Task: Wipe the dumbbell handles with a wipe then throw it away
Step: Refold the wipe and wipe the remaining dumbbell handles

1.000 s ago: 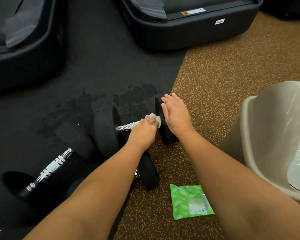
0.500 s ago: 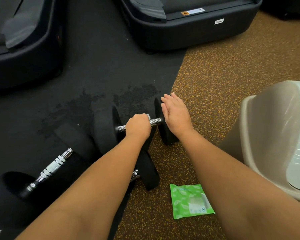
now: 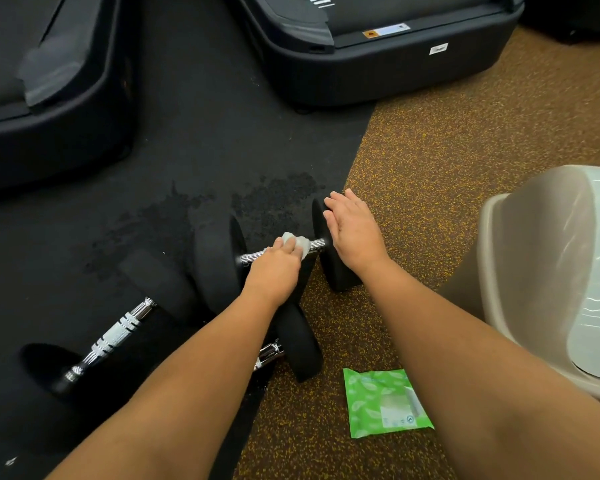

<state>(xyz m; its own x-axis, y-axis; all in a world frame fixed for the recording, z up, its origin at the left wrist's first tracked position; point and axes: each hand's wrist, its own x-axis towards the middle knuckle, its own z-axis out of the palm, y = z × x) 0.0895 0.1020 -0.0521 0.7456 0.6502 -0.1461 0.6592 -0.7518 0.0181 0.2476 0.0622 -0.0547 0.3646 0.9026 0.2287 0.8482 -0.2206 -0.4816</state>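
A black dumbbell with a chrome handle (image 3: 253, 257) lies across the seam between black mat and brown floor. My left hand (image 3: 278, 265) grips a white wipe (image 3: 297, 242) wrapped over the handle near its right end. With straight fingers, my right hand (image 3: 352, 230) rests flat on the right weight plate (image 3: 336, 271). A second dumbbell (image 3: 111, 336) with a chrome handle lies at the lower left. A third one (image 3: 300, 344) sits partly hidden under my left forearm.
A green pack of wipes (image 3: 381, 403) lies on the brown floor near my right forearm. A beige bin (image 3: 534, 265) with a white liner stands at the right. Black machine bases (image 3: 378, 64) fill the top and the upper left (image 3: 49, 116).
My left hand has slid the wipe right along the handle from the middle, and the wipe shows again past my fingers. My right hand has stayed on the plate.
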